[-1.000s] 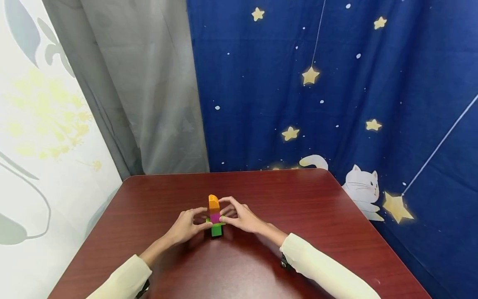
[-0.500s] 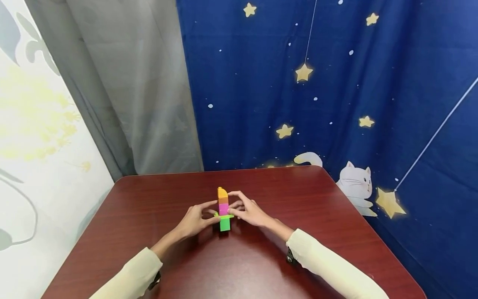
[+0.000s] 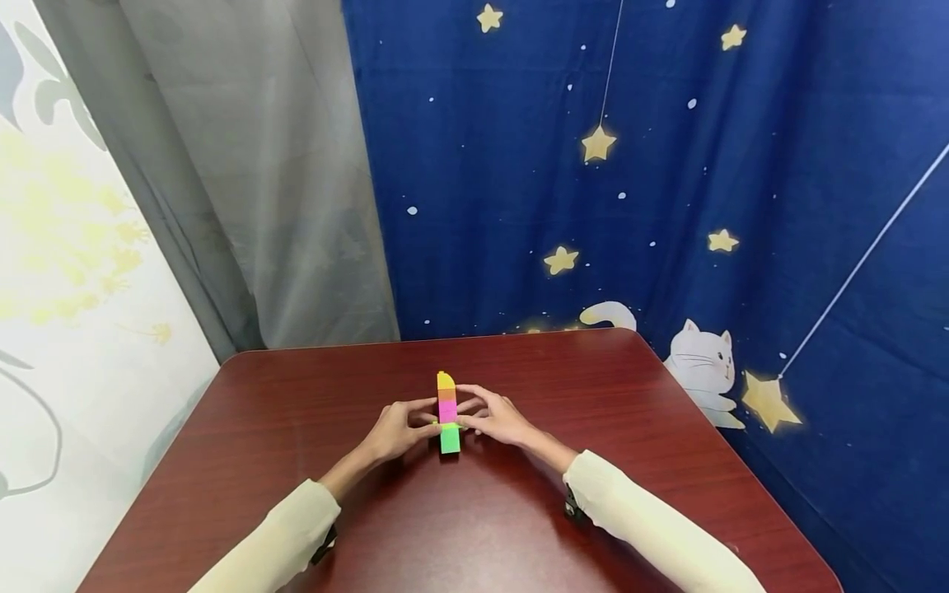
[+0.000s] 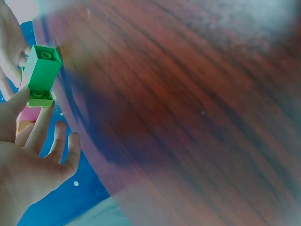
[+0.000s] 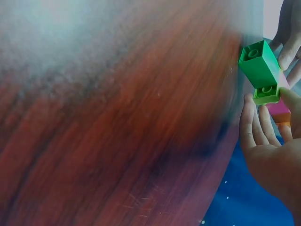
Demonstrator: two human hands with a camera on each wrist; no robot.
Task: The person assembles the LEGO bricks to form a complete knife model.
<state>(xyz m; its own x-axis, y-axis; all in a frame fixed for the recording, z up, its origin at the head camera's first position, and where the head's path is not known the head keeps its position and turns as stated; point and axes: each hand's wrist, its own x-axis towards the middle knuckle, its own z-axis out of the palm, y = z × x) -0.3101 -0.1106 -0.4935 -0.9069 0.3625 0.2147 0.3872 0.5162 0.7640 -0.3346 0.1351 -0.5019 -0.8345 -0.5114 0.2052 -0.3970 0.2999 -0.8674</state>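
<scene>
An upright stack of toy building bricks stands between my two hands in the head view. At its bottom is a green brick (image 3: 450,440), then a thin lime piece, a pink section (image 3: 447,411), an orange one and a yellow rounded top (image 3: 445,380). My left hand (image 3: 396,430) pinches the lime brick (image 4: 41,101) from the left with thumb and fingers. From the other side, my right hand (image 3: 498,418) holds the same lime layer. Both wrist views show the hollow underside of the green brick (image 5: 261,61), so the stack is held off the table.
A dark red-brown wooden table (image 3: 445,527) lies beneath the hands, with rounded far corners. Behind it hang a grey curtain (image 3: 296,206) and a blue star-patterned curtain (image 3: 474,206). A pale patterned curtain (image 3: 89,288) is at the left.
The stack and both hands have shifted a little right and farther away over the table. The head view has turned slightly right. Both hands keep their hold on the bricks.
</scene>
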